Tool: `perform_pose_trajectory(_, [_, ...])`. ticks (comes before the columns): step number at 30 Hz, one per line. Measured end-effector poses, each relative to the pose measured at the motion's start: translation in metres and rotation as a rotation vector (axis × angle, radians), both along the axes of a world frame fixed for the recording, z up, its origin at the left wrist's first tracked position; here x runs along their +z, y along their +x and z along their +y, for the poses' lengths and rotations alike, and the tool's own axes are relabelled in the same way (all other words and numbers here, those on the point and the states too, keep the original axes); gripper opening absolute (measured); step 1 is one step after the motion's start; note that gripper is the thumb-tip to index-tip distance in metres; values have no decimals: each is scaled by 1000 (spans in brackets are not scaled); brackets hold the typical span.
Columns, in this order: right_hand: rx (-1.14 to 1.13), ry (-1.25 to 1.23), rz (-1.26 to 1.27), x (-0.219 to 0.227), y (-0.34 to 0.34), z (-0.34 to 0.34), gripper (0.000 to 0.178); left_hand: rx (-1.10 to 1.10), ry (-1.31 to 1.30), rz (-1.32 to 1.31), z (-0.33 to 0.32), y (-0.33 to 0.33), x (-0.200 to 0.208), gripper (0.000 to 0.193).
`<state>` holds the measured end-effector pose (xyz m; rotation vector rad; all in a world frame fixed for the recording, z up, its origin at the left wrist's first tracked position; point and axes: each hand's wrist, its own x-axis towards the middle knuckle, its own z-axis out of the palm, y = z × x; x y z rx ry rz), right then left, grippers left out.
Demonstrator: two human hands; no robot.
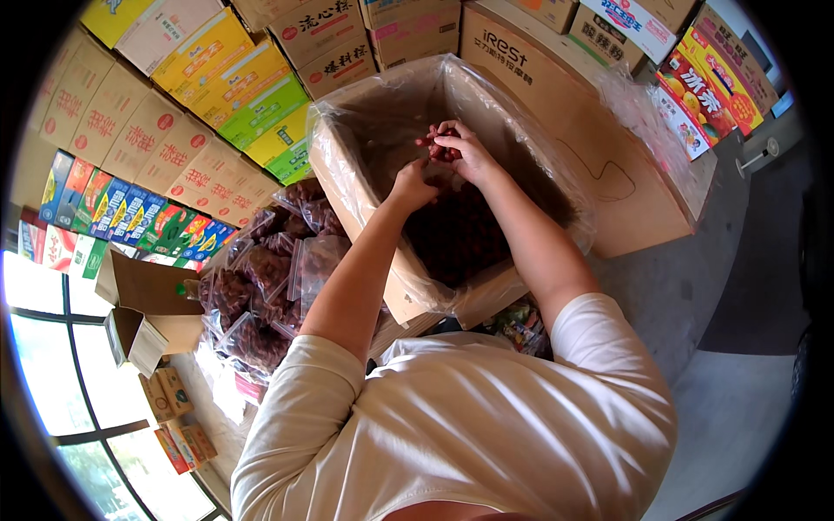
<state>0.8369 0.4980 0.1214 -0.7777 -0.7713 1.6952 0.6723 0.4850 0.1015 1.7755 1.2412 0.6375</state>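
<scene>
A large cardboard box (401, 295) lined with clear plastic stands in front of me, its bottom covered by a dark red heap of what look like dried jujubes (460, 239). Above the heap, inside the box, my right hand (469, 156) is closed around several red jujubes (446, 149), some of them showing between its fingers. Just left of it is my left hand (412, 186), its thumb and fingers apart. No object shows plainly in that hand, and its palm is hidden.
Filled clear bags of dark red fruit (261, 269) are piled left of the box. Stacked cartons (243, 74) line the far left. A long cardboard carton (599, 156) stands at the right, with crumpled clear plastic (647, 122) on it. An open carton (161, 300) sits near the window.
</scene>
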Motion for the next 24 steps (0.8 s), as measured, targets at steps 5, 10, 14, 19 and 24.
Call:
perform_pose_trajectory(5, [31, 2, 0, -1, 1, 2, 14, -30, 119, 123, 6, -2, -10, 69])
perform_pose_trajectory(10, [103, -10, -37, -4, 2, 4, 11, 13, 56, 131, 0, 0, 4, 73])
perform_pose_trajectory(14, [159, 21, -218, 3, -1, 3, 12, 39, -16, 111, -8, 1, 21, 73])
perform_pose_trajectory(19, [193, 108, -448, 10, -1, 0, 13, 29, -49, 97, -10, 0, 26, 70])
perform_pose_trajectory(24, [315, 232, -647, 2, 2, 6, 13, 33, 51, 124, -7, 2, 18, 55])
